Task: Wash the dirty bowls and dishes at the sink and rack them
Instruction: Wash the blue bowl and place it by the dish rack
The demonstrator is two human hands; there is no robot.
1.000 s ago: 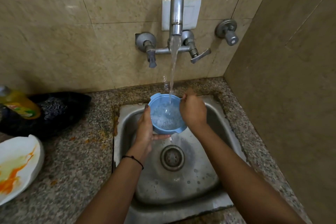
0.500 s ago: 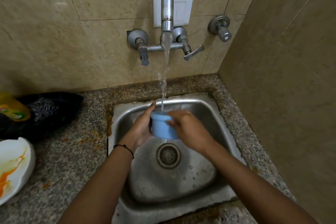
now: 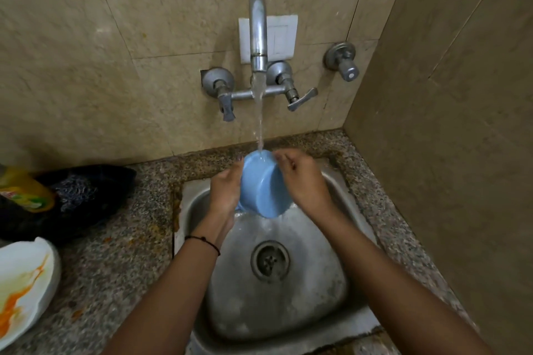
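We rinse the bowl, left hand and right hand both grasping it; the stained plate at lower left awaits washing.

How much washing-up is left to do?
Done: nothing racked that I can see. In hand: the left hand and right hand hold the blue bowl under the running tap. Left: the orange-smeared white plate on the counter.
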